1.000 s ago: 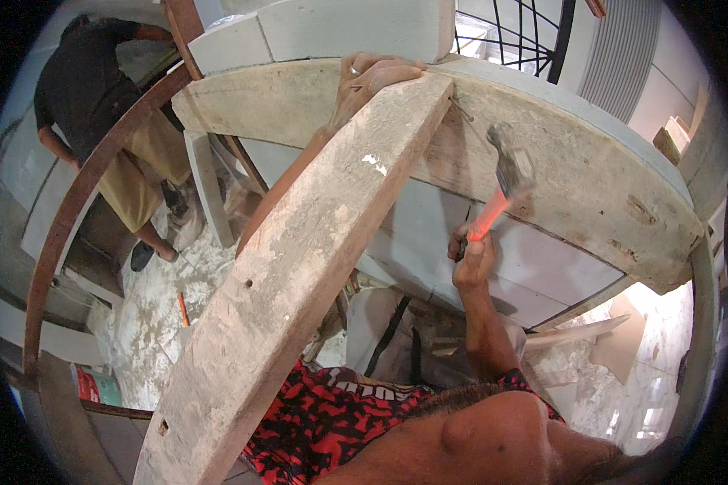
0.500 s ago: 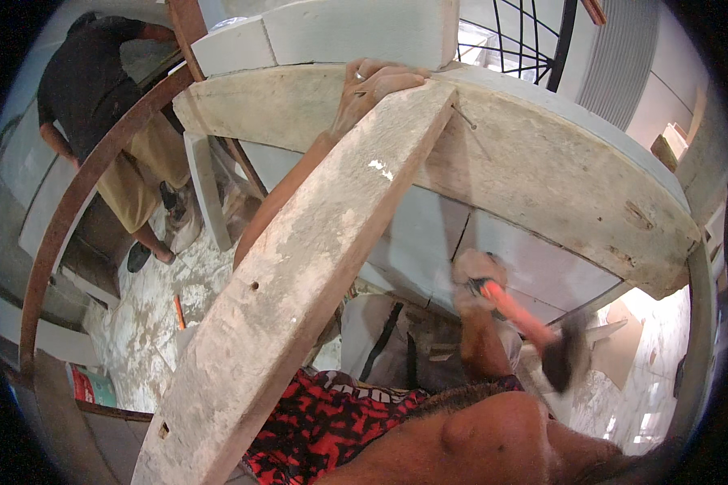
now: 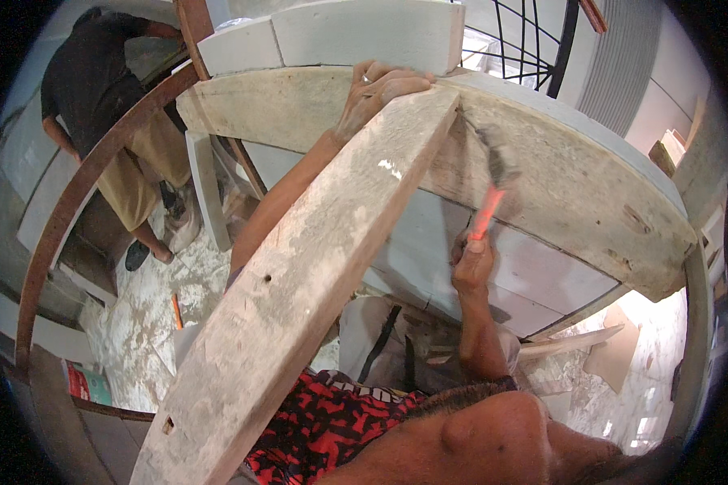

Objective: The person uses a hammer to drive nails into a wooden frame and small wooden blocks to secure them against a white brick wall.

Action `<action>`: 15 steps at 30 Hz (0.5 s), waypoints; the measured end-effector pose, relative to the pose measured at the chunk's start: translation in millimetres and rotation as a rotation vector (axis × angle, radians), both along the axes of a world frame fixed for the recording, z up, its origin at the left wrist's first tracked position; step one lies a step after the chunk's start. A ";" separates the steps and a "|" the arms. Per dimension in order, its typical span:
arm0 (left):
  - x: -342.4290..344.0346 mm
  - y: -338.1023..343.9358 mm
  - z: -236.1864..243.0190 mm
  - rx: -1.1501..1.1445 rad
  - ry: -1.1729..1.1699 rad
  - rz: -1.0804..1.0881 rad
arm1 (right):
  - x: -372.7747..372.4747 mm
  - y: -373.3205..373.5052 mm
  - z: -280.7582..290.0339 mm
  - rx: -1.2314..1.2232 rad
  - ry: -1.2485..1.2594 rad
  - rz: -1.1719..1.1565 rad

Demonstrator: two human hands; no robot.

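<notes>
A long, pale wooden plank slants up from the lower left, its far end butted against a wide wooden board. My left hand, a ring on one finger, curls over the plank's far end where the two meet. To the right of the plank, my right hand is closed around the orange handle of a hammer. The hammer's dark head, slightly blurred, is raised against the board, just right of the joint. Whether it touches the nail there I cannot tell.
A person in a dark shirt and tan shorts stands at the far left, behind a rusty curved bar. White blocks line the board's far side, near a black metal grille. A green and red container is at lower left.
My right hand has swung the hammer up and left, from low on the right to the joint by the nail. My left hand stays on the plank's end.
</notes>
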State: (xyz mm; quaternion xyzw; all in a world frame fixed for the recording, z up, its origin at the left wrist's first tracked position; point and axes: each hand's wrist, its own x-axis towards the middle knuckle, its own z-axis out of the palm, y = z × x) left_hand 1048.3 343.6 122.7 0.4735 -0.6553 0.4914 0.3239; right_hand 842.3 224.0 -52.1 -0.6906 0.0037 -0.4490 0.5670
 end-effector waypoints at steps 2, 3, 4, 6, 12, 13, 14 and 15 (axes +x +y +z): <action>2.1 4.2 0.5 0.030 0.039 0.011 | -4.6 -0.3 -12.2 0.175 -0.155 0.211; -7.7 2.5 2.4 0.045 0.091 -0.006 | -9.5 -4.7 -15.2 0.096 -0.313 0.289; -13.0 -0.4 3.7 0.060 0.143 -0.023 | -13.6 -7.4 -16.6 0.014 -0.471 0.367; -3.6 -5.6 -0.3 0.037 0.102 -0.023 | -12.6 -5.0 -14.9 -0.127 -0.592 0.207; 1.7 -3.9 -3.1 0.032 0.093 0.042 | -12.9 -22.9 -46.9 0.532 -0.126 0.533; -2.3 -6.1 -2.2 0.016 0.109 -0.023 | -17.4 -23.1 -45.4 0.694 -0.311 0.769; -5.6 -6.0 0.3 0.028 0.119 -0.027 | -16.9 -19.9 -44.2 0.258 -0.509 0.589; -10.1 -4.0 2.2 0.048 0.135 -0.029 | -19.2 -2.9 -11.9 -0.082 -0.746 0.348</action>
